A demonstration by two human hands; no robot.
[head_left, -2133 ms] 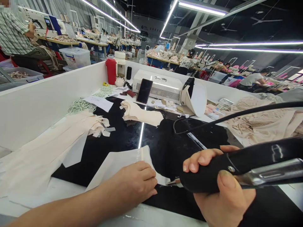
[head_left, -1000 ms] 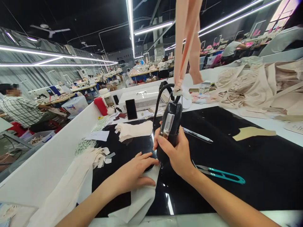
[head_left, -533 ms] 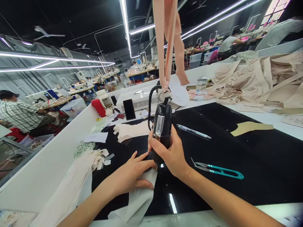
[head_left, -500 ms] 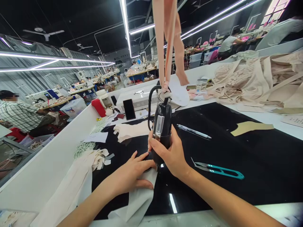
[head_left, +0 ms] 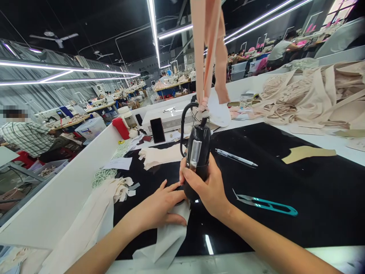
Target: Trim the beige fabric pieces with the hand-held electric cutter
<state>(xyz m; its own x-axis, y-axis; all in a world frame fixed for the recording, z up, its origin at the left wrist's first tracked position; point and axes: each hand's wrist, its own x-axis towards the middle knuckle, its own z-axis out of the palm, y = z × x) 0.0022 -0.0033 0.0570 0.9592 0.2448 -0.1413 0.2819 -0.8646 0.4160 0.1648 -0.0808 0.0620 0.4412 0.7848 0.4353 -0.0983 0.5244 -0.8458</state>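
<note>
My right hand grips a black handheld cutting tool upright, its tip down on the glossy black tabletop. A cable loops from the tool's top, which hangs from beige fabric strips. My left hand lies flat, fingers spread, pressing a pale fabric piece against the table right beside the tool's tip. The fabric runs off the near table edge.
Teal thread snips lie right of my right hand, a pen beyond. A beige pattern piece, fabric heaps, a white machine, a phone and a red bottle stand behind. Fabric strips lie left. A person sits far left.
The view swung from the left side to the table middle. My right hand turned the tool from lying sideways to upright beside my left hand, which stays pressed on the fabric.
</note>
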